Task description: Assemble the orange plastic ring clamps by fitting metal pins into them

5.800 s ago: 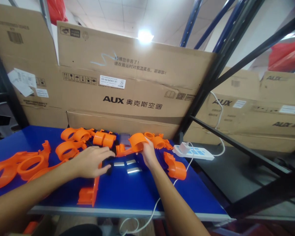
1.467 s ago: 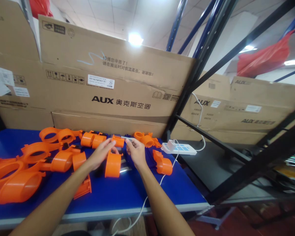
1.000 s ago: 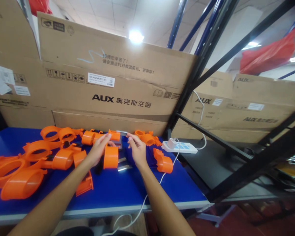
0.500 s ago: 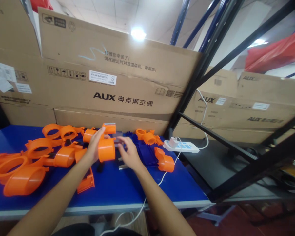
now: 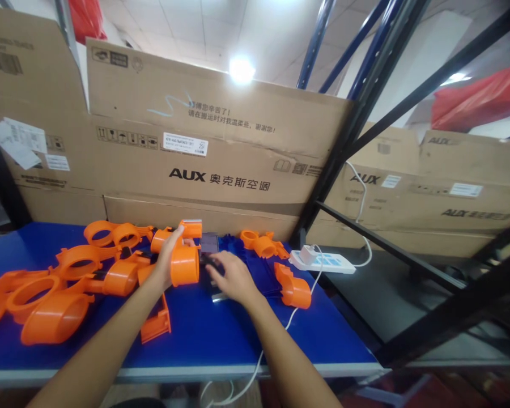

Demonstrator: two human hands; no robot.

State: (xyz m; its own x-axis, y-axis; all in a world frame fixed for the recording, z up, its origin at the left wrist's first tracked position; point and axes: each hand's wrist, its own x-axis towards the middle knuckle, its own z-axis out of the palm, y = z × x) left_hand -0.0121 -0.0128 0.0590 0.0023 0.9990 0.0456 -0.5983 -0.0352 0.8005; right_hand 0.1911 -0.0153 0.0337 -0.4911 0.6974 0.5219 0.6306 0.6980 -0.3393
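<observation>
My left hand [image 5: 166, 265] grips an orange plastic ring-and-handle part [image 5: 184, 259] and holds it upright above the blue table [image 5: 221, 334]. The part's handle end [image 5: 191, 228] points up and shows a grey strip at its top. Just right of the part, my right hand [image 5: 230, 276] reaches low over the table, fingers curled around a small dark piece [image 5: 207, 261] beside a shiny metal strip [image 5: 217, 296]. I cannot make out what the piece is.
Several more orange ring parts [image 5: 55, 283] lie across the table's left side, and others [image 5: 293, 288] on the right. A white power strip [image 5: 322, 260] with a plug and cable sits at the right edge. AUX cardboard boxes [image 5: 212, 153] stand behind. Black shelf struts [image 5: 408, 260] cross on the right.
My left hand has lifted the orange part upright off the table. My right hand let go of the part's handle end and dropped to the small pieces on the table.
</observation>
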